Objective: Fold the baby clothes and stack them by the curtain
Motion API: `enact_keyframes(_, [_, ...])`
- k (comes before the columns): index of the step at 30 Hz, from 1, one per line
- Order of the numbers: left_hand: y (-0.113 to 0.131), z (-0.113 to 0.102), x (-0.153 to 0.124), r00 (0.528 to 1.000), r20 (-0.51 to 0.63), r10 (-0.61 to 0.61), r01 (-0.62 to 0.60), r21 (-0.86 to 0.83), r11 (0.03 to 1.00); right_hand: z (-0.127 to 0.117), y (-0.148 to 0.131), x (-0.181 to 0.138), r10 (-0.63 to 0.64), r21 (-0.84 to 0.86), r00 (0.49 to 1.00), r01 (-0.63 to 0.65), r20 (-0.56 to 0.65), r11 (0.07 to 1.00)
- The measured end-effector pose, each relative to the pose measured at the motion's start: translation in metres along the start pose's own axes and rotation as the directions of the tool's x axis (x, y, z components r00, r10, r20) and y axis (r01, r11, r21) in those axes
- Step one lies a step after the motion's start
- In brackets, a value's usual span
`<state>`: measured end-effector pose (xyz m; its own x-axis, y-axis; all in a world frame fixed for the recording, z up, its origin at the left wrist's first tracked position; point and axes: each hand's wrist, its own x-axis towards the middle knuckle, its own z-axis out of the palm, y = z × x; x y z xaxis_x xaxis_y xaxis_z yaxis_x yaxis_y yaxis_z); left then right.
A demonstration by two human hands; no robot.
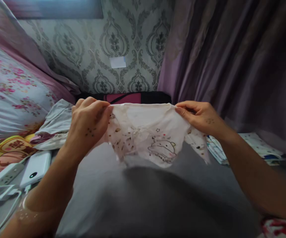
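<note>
A small white baby shirt (143, 135) hangs stretched between my hands above a grey bed surface (143, 201). It carries a printed cartoon animal, a star and small brown motifs. My left hand (90, 120) pinches one upper shoulder of the shirt between thumb and fingers. At the opposite shoulder, my right hand (197, 115) grips the cloth the same way. The top edge is pulled taut and the lower edge hangs free, a little blurred. One sleeve dangles below my right hand; the other is partly hidden behind my left wrist.
Left: a crumpled pile of clothes (58, 119), a yellow cushion (14, 148), a white power bank (36, 168) and a power strip (5, 177) with cables. Right: folded cloths (259, 145) lie beyond my forearm. A purple curtain (197, 53) hangs beside the patterned wall (88, 43).
</note>
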<state>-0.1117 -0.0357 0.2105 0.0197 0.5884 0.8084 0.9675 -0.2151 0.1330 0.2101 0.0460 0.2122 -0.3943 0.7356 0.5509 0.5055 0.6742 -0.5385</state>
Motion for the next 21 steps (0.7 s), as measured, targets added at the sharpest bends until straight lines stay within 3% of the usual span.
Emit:
enact_keyframes(2, [-0.012, 0.01, 0.0, 0.985, 0.172, -0.025, 0.034, -0.051, 0.998, 0.005, 0.013, 0.003, 0.046, 0.037, 0.99, -0.051, 0.133, 0.998])
enact_keyframes(4, [-0.025, 0.035, -0.004, 0.929, 0.364, -0.062, 0.111, -0.114, 0.987, 0.02, 0.036, 0.007, 0.078, 0.033, 0.958, -0.091, 0.275, 0.995])
enact_keyframes(7, [-0.04, 0.088, -0.023, 0.745, 0.643, -0.174, 0.265, -0.047, 0.963, 0.057, 0.078, 0.006, 0.143, -0.086, 0.908, -0.119, 0.395, 0.989])
enact_keyframes(10, [-0.047, 0.141, -0.052, 0.644, 0.727, -0.238, 0.249, 0.095, 0.964, 0.097, 0.111, -0.005, 0.214, -0.255, 0.879, -0.11, 0.426, 0.961])
enact_keyframes(14, [-0.053, 0.188, -0.084, 0.656, 0.722, -0.219, 0.108, 0.198, 0.974, 0.134, 0.13, -0.021, 0.326, -0.487, 0.83, -0.077, 0.453, 0.87])
enact_keyframes(21, [-0.068, 0.22, -0.089, 0.728, 0.668, -0.154, 0.016, 0.209, 0.978, 0.154, 0.147, -0.01, 0.371, -0.658, 0.806, 0.031, 0.461, 0.752])
